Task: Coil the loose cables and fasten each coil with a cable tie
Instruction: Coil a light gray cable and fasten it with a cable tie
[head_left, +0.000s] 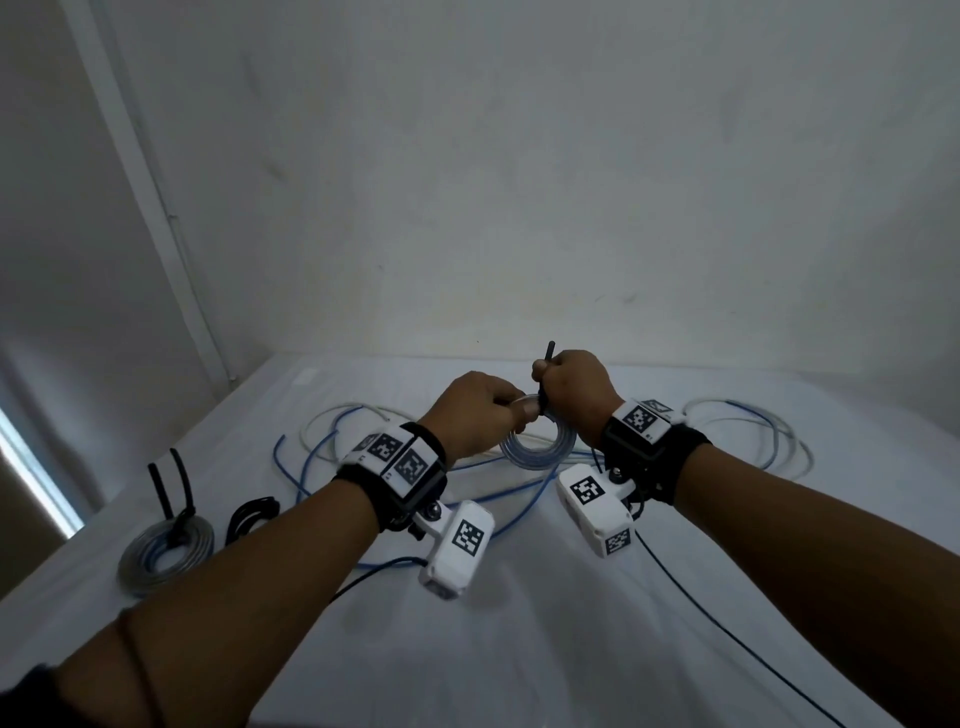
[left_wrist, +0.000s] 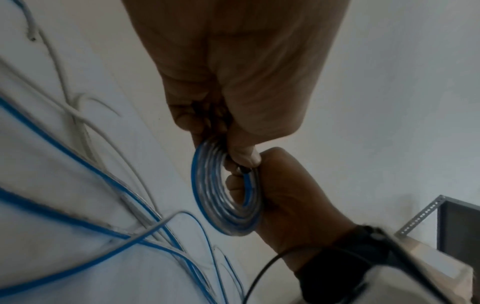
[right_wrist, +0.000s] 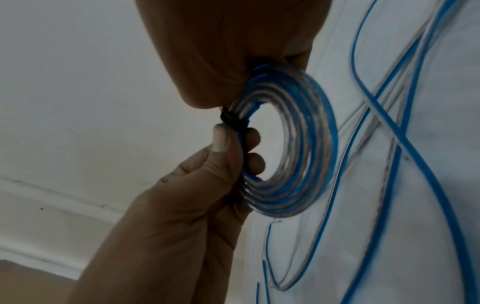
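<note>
A small coil of clear-and-blue cable (head_left: 540, 448) is held upright above the white table (head_left: 519, 623). My left hand (head_left: 511, 411) pinches its top-left rim; in the right wrist view the thumb (right_wrist: 224, 139) lies outside the coil (right_wrist: 298, 154) and two fingertips inside it. A black cable tie (right_wrist: 233, 120) wraps the coil just above that thumb. My right hand (head_left: 546, 380) is closed in a fist round the tie's tail (head_left: 549, 354), which sticks up out of the fist. In the left wrist view the coil (left_wrist: 223, 195) hangs between both hands.
A tied coil (head_left: 166, 552) with two black tie tails lies at the left, beside a small heap of spare black ties (head_left: 254, 514). Loose blue and white cables (head_left: 332, 452) sprawl behind the hands, with more loops at the right (head_left: 769, 441). A wall rises behind the table.
</note>
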